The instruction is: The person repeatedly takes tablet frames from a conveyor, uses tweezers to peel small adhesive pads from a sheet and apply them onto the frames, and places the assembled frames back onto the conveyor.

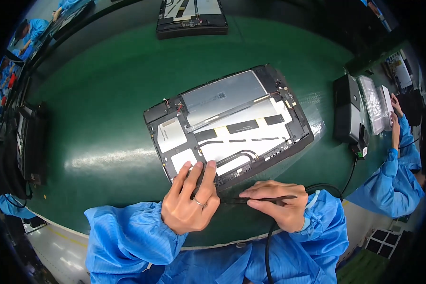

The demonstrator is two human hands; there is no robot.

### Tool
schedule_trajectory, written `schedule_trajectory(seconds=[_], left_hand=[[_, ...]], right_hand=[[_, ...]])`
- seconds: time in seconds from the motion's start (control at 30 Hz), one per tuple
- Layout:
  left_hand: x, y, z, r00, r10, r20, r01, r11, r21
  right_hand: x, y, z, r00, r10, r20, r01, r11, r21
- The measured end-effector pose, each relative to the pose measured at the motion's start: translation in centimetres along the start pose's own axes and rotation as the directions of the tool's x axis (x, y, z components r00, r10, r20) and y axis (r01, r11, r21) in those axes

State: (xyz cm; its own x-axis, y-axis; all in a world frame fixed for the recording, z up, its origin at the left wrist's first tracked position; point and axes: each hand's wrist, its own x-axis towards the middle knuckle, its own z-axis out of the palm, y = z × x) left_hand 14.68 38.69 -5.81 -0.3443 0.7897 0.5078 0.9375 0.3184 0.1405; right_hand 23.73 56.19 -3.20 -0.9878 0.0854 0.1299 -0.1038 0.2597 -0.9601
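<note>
Black opened tablet (232, 124).
Left hand (191, 201), fingers spread, rests on its seven o'clock edge; right hand (281, 207), at five, pinches a slim dark tool (287, 197).

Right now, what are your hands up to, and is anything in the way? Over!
Left hand resting on near edge of opened flat device, insides exposed. Right hand pinching slim dark tool. Possible snag: black cable beside right hand.
</note>
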Motion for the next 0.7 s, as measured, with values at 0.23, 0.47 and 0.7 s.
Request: schedule_trajectory(seconds=[0.23, 0.47, 0.7], left_hand=[[-0.47, -0.10, 0.60, 1.000, -0.004, 0.027, 0.003, 0.999, 0.036], [-0.44, 0.05, 0.59, 0.998, 0.027, 0.049, -0.031, 0.997, 0.069], [0.20, 0.39, 0.57, 0.999, -0.005, 0.040, 0.003, 0.999, 0.035]], right_hand=[[0.30, 0.95, 0.36, 0.995, 0.065, -0.071, -0.057, 0.993, 0.103], [0.11, 1.01, 0.13, 0.995, 0.074, -0.067, -0.068, 0.994, 0.083], [0.56, 0.87, 0.05, 0.941, 0.320, -0.111, -0.285, 0.925, 0.250]])
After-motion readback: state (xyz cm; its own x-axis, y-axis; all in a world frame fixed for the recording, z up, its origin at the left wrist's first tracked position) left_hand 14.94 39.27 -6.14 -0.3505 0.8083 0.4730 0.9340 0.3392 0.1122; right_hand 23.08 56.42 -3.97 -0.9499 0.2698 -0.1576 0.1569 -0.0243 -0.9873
